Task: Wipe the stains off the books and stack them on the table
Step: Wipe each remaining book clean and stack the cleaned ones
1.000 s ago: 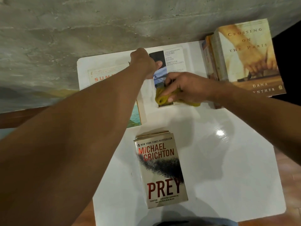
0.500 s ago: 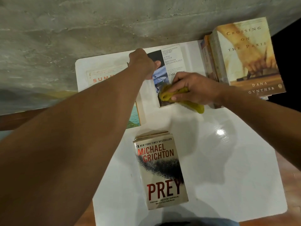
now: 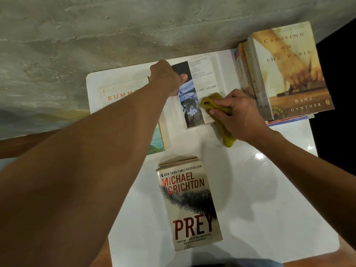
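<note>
Head view: right hand point(image 3: 237, 114) grips yellow cloth point(image 3: 213, 103) on Sagan book point(image 3: 196, 89); left hand point(image 3: 166, 79) (thumb out) holds book's edge.

surface point(image 3: 269, 199) white, glossy, smooth, shows glare spots; wall point(image 3: 115, 26) rough matt grey concrete; cloth point(image 3: 215, 103) mustard-yellow, soft, crumpled fabric; Prey paperback point(image 3: 189, 207) paper cover, slight sheen, worn edges; Carl Sagan book point(image 3: 200, 78) smooth paper cover; Crossing on the Paris book point(image 3: 289, 74) matt paper cover
</note>
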`<action>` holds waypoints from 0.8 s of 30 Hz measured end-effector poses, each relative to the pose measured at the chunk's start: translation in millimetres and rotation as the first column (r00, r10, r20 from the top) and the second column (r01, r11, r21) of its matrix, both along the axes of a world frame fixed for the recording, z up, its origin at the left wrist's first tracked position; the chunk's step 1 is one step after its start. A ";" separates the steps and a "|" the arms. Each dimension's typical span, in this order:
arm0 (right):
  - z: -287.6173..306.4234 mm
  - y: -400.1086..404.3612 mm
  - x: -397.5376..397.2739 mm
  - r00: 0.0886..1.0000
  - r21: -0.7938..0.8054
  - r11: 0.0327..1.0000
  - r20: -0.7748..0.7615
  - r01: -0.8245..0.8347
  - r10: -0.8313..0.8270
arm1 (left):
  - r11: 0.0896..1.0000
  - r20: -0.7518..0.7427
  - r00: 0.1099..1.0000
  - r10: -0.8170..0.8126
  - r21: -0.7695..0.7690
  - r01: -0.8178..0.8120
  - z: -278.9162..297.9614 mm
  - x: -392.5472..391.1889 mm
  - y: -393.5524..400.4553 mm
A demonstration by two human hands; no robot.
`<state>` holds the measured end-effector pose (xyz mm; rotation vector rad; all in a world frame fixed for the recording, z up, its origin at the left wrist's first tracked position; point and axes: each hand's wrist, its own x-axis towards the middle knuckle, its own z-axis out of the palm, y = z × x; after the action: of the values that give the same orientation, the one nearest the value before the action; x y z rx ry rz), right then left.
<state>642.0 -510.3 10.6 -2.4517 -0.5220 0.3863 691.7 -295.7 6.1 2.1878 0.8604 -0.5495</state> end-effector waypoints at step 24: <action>-14.9 26.8 -8.6 0.872 -0.213 0.848 0.183 0.485 -0.453 | 0.994 0.025 0.999 -0.039 0.108 0.037 -1.6 -7.6 -6.7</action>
<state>633.4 -483.5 -4.3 -2.7522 0.1040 0.0935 684.0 -302.4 4.5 2.3079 0.8531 -0.5012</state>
